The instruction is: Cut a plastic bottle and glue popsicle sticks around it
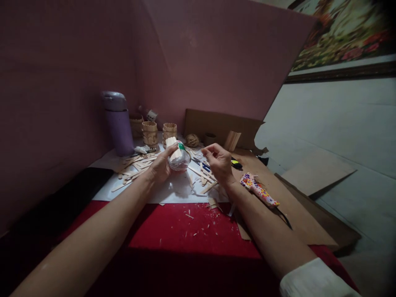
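My left hand (161,166) is wrapped round a clear jar (181,161) lying on its side, with a green label. Several pale craft sticks (173,146) run side by side along the jar, near my thumb. To the right of it, my right hand (218,160) is raised with thumb and forefinger pinched together; whatever may be between the fingertips is too small to make out. Loose craft sticks (136,168) are scattered on the white paper (148,193) below both hands. A flower-patterned glue gun (258,189) lies to the right of my right forearm.
A purple flask (119,128) stands at the back left beside stick-covered cups (150,134). Behind my hands are a twine ball (192,140) and a stick bundle (232,141). Brown cardboard (297,210) covers the right side; wood scraps litter the red cloth (173,231).
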The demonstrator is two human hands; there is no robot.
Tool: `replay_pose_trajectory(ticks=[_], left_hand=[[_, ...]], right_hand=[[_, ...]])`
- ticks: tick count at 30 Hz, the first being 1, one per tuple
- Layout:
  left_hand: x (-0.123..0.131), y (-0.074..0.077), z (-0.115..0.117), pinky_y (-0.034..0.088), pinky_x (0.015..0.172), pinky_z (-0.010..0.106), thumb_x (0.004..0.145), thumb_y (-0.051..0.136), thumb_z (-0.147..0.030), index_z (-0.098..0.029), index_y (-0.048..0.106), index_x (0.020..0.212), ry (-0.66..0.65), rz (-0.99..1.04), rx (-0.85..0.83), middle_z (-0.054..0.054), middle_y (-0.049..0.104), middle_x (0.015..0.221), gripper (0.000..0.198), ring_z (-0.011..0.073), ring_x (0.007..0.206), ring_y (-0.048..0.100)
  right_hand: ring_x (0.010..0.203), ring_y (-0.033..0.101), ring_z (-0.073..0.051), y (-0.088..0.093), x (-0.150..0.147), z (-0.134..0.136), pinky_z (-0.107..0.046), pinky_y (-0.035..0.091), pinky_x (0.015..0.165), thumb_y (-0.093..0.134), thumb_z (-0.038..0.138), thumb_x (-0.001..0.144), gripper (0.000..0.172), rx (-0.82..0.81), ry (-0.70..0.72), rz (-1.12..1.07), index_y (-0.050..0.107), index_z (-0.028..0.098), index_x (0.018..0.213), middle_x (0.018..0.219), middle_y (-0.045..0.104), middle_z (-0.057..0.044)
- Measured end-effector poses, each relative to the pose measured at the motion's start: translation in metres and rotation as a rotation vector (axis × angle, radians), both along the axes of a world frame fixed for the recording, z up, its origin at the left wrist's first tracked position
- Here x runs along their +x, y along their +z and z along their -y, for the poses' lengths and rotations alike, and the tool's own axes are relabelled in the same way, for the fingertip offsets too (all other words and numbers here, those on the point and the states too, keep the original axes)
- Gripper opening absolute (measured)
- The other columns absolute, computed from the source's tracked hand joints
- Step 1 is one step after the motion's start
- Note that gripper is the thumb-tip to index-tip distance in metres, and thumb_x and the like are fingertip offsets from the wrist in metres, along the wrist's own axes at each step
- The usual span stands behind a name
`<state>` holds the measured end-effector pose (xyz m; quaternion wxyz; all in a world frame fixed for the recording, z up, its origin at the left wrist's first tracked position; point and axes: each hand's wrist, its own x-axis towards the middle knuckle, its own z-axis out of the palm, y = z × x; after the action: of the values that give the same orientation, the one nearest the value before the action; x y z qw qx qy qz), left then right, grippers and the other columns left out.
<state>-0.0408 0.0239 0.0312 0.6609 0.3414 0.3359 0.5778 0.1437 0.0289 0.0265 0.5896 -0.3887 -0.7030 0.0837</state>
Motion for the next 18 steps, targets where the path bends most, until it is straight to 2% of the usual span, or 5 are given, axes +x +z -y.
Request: replay_pose_trajectory(ticks=[2,4,7,14,18], left_hand=[[0.001,0.002,0.003,0.057,0.047,0.031,0.084,0.066,-0.034,-0.015,0.065,0.094,-0.041,0.011,-0.015,0.005,0.069,0.074,0.021,0.0169,0.054,0.064],[0.001,0.003,0.006,0.057,0.046,0.031,0.087,0.061,-0.034,-0.016,0.065,0.092,-0.081,0.008,-0.031,0.004,0.069,0.072,0.020,0.0167,0.052,0.064],[0.003,0.003,0.010,0.056,0.044,0.029,0.090,0.057,-0.036,-0.016,0.066,0.090,-0.143,0.004,-0.040,0.003,0.067,0.069,0.022,0.0154,0.050,0.062],[0.008,0.001,0.012,0.057,0.048,0.030,0.087,0.061,-0.033,-0.015,0.067,0.090,-0.197,-0.043,-0.001,0.003,0.067,0.069,0.019,0.0138,0.049,0.060],[0.010,0.003,0.014,0.055,0.045,0.027,0.085,0.063,-0.032,-0.014,0.067,0.093,-0.157,-0.082,0.027,0.003,0.067,0.072,0.020,0.0134,0.049,0.060]], right_hand=[[0.075,0.058,-0.019,-0.002,-0.009,0.009,-0.032,0.046,0.071,0.062,0.032,0.089,0.018,0.096,0.035,0.132,0.062,0.022,0.075,0.077,0.065,-0.003],[0.085,0.059,-0.022,-0.003,-0.018,0.018,-0.034,0.047,0.078,0.065,0.033,0.089,0.011,0.193,0.061,0.230,0.063,0.022,0.085,0.087,0.066,-0.005],[0.089,0.059,-0.023,-0.003,-0.027,0.027,-0.036,0.047,0.079,0.065,0.032,0.090,0.013,0.264,0.078,0.279,0.062,0.021,0.094,0.092,0.065,-0.007],[0.088,0.058,-0.024,-0.006,-0.029,0.030,-0.037,0.046,0.081,0.063,0.034,0.091,0.013,0.299,-0.039,0.303,0.061,0.021,0.088,0.090,0.063,-0.007],[0.087,0.059,-0.022,-0.005,-0.027,0.029,-0.037,0.047,0.081,0.063,0.036,0.091,0.016,0.271,0.033,0.276,0.061,0.021,0.088,0.089,0.064,-0.006]])
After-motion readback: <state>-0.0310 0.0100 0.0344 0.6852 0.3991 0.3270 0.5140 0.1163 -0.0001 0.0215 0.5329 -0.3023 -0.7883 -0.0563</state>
